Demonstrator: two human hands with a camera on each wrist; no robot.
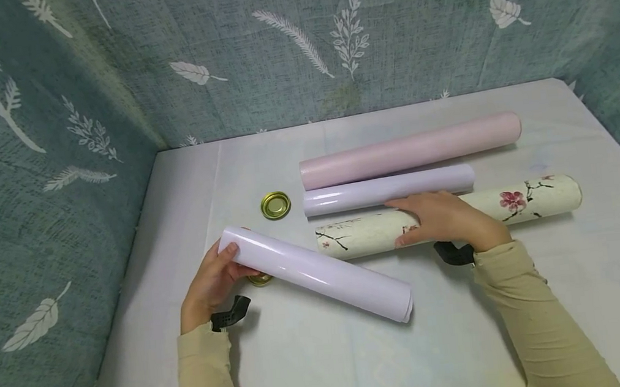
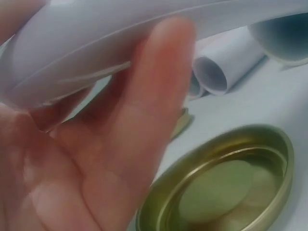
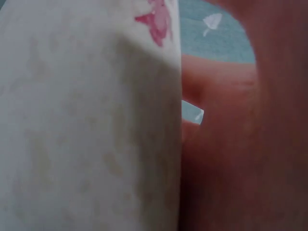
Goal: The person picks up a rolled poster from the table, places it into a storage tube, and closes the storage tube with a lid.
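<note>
My left hand point(image 1: 215, 281) grips the upper left end of a glossy white wallpaper roll point(image 1: 322, 272), thumb on top and fingers beneath. This roll slants down to the right across the front of the table. Over the middle of a cream wallpaper roll with pink blossoms point(image 1: 548, 194), my right hand point(image 1: 442, 219) holds on, thumb on the near side and fingers on the far side. In the right wrist view the cream roll point(image 3: 86, 125) fills the left half, beside the hand point(image 3: 231, 130). A gold round lid point(image 2: 216, 192) lies under the left hand.
Behind the cream roll lie another glossy white roll point(image 1: 387, 191) and a pink roll point(image 1: 411, 149), side by side. A second gold lid point(image 1: 275, 206) sits left of them. Patterned green cloth point(image 1: 254, 57) walls the white-covered table point(image 1: 187, 186) at the back and sides.
</note>
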